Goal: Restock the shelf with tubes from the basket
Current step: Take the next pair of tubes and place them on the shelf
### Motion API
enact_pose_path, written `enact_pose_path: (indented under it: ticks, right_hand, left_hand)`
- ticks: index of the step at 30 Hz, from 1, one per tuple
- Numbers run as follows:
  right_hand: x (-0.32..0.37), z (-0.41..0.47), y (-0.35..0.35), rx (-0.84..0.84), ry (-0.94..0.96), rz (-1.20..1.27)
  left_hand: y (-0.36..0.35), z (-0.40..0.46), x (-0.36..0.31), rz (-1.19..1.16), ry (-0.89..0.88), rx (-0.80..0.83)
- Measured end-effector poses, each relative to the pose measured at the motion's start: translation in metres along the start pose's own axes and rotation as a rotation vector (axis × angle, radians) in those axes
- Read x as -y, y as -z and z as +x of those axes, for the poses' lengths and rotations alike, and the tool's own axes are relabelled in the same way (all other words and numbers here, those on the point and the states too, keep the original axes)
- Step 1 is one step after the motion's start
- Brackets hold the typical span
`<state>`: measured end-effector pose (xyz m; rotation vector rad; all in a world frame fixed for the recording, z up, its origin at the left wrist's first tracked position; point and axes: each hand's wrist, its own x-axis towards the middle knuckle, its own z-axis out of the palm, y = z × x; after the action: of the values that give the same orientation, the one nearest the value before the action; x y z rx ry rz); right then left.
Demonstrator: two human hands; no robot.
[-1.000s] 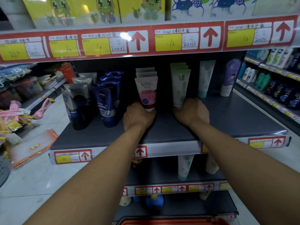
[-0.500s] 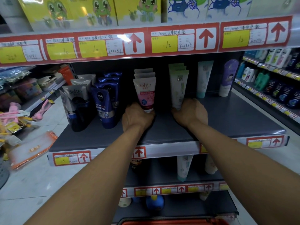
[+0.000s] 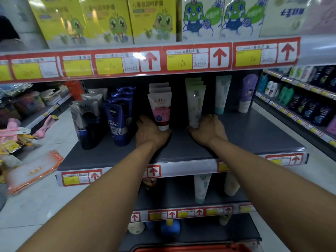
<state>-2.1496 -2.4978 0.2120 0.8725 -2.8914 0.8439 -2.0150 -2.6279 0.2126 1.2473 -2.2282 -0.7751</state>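
- Pink-and-white Softto tube (image 3: 160, 110) upright on the grey shelf (image 3: 254, 135), cap down, long axis vertical; left hand (image 3: 151, 132) curled round its base
- Pale green tube (image 3: 195, 104) likewise upright; right hand (image 3: 209, 130) gripping its foot
- Red basket (image 3: 190, 249) low, well below both hands

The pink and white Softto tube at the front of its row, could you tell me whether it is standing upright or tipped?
Upright: the pink and white Softto tube stands cap-down on the grey shelf, crimped end up, the left hand at its base.
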Motion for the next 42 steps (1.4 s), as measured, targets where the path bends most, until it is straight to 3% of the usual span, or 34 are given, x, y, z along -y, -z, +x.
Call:
enact_pose_path:
  ticks: [7, 15, 25, 42]
  right_hand:
    - [0.005, -0.028, 0.020, 0.103, 0.058, -0.033]
    - [0.008, -0.089, 0.043, 0.025, 0.089, 0.108]
    - [0.013, -0.173, 0.073, -0.019, 0.166, -0.028]
    - [-0.027, -0.275, 0.007, 0.196, 0.088, -0.129]
  left_hand:
    - [0.015, -0.023, -0.009, 0.032, 0.074, 0.103]
    - [0.047, -0.092, -0.014, 0.092, -0.128, 0.218]
    - [0.084, -0.164, -0.001, 0.167, -0.319, 0.118]
    - [0.044, -0.243, 0.085, 0.216, -0.179, 0.343]
